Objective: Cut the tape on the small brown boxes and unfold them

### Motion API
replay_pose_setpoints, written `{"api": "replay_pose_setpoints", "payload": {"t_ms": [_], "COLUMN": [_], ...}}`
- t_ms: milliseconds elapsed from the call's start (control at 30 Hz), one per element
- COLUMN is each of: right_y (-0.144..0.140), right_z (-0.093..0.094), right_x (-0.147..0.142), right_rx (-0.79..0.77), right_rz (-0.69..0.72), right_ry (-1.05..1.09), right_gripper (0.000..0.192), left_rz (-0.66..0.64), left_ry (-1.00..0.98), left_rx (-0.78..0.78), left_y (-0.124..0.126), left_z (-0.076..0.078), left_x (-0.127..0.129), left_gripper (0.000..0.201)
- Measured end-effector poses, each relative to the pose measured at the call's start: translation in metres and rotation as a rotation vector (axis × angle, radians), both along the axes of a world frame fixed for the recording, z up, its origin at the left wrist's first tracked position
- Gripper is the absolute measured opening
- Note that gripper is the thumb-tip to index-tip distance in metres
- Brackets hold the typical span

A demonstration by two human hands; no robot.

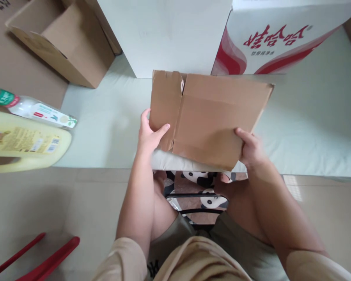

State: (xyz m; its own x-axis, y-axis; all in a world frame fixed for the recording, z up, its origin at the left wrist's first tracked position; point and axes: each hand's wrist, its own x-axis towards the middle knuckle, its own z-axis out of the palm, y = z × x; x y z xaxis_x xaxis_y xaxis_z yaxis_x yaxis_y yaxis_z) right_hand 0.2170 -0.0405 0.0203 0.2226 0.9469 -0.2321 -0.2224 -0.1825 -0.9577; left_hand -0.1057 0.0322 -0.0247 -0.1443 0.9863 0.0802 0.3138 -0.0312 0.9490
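Brown cardboard sheet [210, 117], flat and creased, held up over the front edge of a pale green cloth-covered counter [114, 144].
The left hand [149, 136] is clamped on its left side, thumb across the face; the right hand [250, 149] grips its lower right edge. Beyond stand a plain white box [169, 35] and a red-and-white printed box [269, 50].

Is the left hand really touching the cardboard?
Touching. The head view shows the left hand gripping the cardboard at one edge, with the thumb lying over its upper face.
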Motion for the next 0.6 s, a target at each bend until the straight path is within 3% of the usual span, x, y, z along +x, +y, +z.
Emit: {"api": "replay_pose_setpoints", "payload": {"t_ms": [233, 433, 600], "right_y": [-0.019, -0.030, -0.037], "right_z": [0.005, 0.023, 0.045], "right_x": [0.002, 0.009, 0.029], "right_rx": [-0.054, -0.087, -0.102], "right_rz": [-0.030, -0.104, -0.276], "right_ry": [-0.097, -0.079, 0.014], "right_gripper": [0.055, 0.052, 0.042], "left_rz": [-0.001, -0.093, -0.014], "left_ry": [0.038, -0.037, -0.159], "left_rx": [0.040, 0.005, 0.025], "left_y": [-0.001, 0.002, 0.005], "left_z": [0.002, -0.001, 0.011], "left_x": [0.003, 0.019, 0.031], "left_gripper": [0.091, 0.088, 0.059]}}
